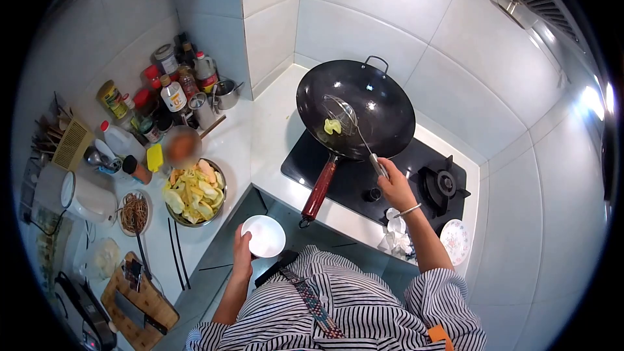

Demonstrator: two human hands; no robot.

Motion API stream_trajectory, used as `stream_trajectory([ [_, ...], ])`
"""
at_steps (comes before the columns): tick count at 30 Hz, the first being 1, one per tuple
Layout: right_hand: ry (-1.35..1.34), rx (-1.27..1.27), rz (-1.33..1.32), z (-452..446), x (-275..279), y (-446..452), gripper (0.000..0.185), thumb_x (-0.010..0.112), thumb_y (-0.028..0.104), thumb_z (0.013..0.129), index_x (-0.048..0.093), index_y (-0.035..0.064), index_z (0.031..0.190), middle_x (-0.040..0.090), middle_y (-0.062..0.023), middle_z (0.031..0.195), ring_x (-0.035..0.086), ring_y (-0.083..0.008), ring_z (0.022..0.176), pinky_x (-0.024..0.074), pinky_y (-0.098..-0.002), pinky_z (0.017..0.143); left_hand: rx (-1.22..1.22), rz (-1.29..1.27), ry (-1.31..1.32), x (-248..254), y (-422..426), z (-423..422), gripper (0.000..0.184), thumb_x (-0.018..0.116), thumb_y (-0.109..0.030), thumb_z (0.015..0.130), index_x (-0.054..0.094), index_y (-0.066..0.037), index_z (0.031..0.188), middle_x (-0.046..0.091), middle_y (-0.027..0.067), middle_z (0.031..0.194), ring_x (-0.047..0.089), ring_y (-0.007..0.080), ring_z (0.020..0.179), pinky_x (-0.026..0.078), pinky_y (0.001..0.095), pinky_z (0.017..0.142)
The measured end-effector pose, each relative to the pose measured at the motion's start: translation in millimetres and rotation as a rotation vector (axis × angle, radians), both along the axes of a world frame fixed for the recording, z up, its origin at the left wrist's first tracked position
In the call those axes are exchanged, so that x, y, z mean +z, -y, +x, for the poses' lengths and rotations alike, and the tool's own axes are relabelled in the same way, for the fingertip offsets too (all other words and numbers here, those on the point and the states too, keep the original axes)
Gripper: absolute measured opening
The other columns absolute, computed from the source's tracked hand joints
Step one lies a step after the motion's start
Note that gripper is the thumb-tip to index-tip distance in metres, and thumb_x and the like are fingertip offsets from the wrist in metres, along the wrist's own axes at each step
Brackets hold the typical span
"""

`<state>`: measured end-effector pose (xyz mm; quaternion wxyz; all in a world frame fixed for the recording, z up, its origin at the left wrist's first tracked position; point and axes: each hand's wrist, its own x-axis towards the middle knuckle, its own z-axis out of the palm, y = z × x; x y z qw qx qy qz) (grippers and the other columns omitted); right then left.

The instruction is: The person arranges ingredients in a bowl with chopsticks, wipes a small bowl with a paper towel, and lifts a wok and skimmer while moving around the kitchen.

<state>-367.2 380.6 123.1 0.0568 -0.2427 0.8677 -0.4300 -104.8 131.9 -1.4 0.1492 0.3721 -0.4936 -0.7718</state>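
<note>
My right hand (392, 184) is closed round the handle of a wire skimmer (348, 114), whose mesh head dips into a black wok (390, 110). A piece of yellow-green vegetable (332, 126) lies at the skimmer's edge inside the wok. The wok sits over the stove, its red wooden handle pointing toward me. In my left hand (242, 250) is a small white bowl (265, 236), held by the rim in front of my body, apart from the wok. What the bowl contains, if anything, I cannot make out.
A metal bowl of cut vegetable (195, 194) stands on the left counter, with chopsticks (177, 253) and a cutting board with a knife (140, 305) nearer. Bottles (173, 94) crowd the corner. A second burner (445, 184) and a patterned plate (455, 242) are on the right.
</note>
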Motion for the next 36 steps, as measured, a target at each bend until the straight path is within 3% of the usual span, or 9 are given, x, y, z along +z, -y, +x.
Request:
stream_trajectory([
  [1,-0.03,0.02,-0.002,2,0,0,0.04,0.046,0.007,0.075,0.044,0.0046,0.114,0.052,-0.0081,0.084,0.051,-0.015,0.077,0.0418,-0.0269,0.071,0.008,0.004,0.009,0,0,0,0.046,0.042,-0.025,0.082,0.035,-0.008,0.124,0.049,0.0112,0.11,0.053,0.0212,0.095,0.048,0.0326,0.068],
  [5,-0.065,0.05,-0.013,1,-7,-2,0.04,0.046,0.007,0.075,0.044,0.0058,0.115,0.052,-0.0074,0.082,0.051,-0.0137,0.069,0.042,-0.0253,0.063,0.014,-0.008,-0.002,-3,0,-1,0.046,0.042,-0.025,0.082,0.035,-0.008,0.125,0.049,0.0112,0.111,0.053,0.0211,0.094,0.048,0.0329,0.068],
  [8,0.15,0.038,-0.072,5,1,-3,0.041,0.045,0.007,0.076,0.043,0.0081,0.117,0.052,-0.0068,0.079,0.047,-0.0099,0.056,0.039,-0.0234,0.05,0.007,-0.016,-0.014,-7,1,-1,0.046,0.042,-0.025,0.082,0.035,-0.009,0.125,0.049,0.0109,0.111,0.053,0.021,0.095,0.049,0.0331,0.068],
  [10,0.686,-0.075,-0.332,14,25,0,0.041,0.044,0.007,0.079,0.038,0.0103,0.119,0.049,-0.0057,0.075,0.039,-0.005,0.047,0.0299,-0.0186,0.038,0.015,-0.005,-0.013,-7,1,0,0.046,0.042,-0.025,0.083,0.035,-0.009,0.125,0.049,0.0108,0.11,0.053,0.0209,0.094,0.049,0.033,0.068],
  [14,0.948,-0.14,-0.546,1,28,-3,0.038,0.04,0.006,0.081,0.037,0.0108,0.118,0.048,-0.0061,0.074,0.035,-0.0027,0.045,0.0253,-0.0143,0.033,0.008,-0.01,-0.001,-5,1,2,0.047,0.042,-0.026,0.083,0.034,-0.009,0.126,0.049,0.0101,0.11,0.053,0.0205,0.094,0.048,0.0325,0.067],
  [16,1.213,-0.035,-0.826,-6,24,-6,0.033,0.038,0.005,0.082,0.038,0.0107,0.114,0.047,-0.0071,0.073,0.033,-0.0017,0.043,0.0234,-0.0114,0.031,0.012,0.0,0.009,-4,0,2,0.047,0.042,-0.026,0.082,0.034,-0.009,0.125,0.049,0.01,0.109,0.053,0.0205,0.093,0.048,0.0327,0.067],
  [24,1.227,-0.042,-0.879,-8,19,4,0.03,0.038,0.004,0.082,0.039,0.011,0.112,0.047,-0.0084,0.072,0.033,-0.0021,0.043,0.0244,-0.0122,0.03,0.025,0.012,0.032,0,0,1,0.046,0.042,-0.026,0.082,0.035,-0.01,0.124,0.049,0.01,0.109,0.053,0.0208,0.093,0.048,0.0341,0.066],
  [26,1.053,-0.091,-0.751,-1,25,12,0.033,0.037,0.003,0.082,0.037,0.0111,0.114,0.047,-0.0083,0.072,0.033,-0.003,0.043,0.0245,-0.0131,0.03,0.016,0.012,0.032,-1,0,2,0.046,0.042,-0.026,0.082,0.035,-0.011,0.124,0.049,0.0101,0.109,0.053,0.021,0.093,0.048,0.0343,0.065],
  [36,0.946,-0.094,-0.67,3,20,18,0.04,0.039,0.004,0.081,0.034,0.0114,0.12,0.048,-0.0063,0.073,0.035,-0.0035,0.043,0.0251,-0.0148,0.031,0.037,0.003,0.048,-1,1,6,0.049,0.042,-0.027,0.082,0.033,-0.01,0.126,0.049,0.0105,0.11,0.053,0.0214,0.093,0.049,0.0337,0.064],
])
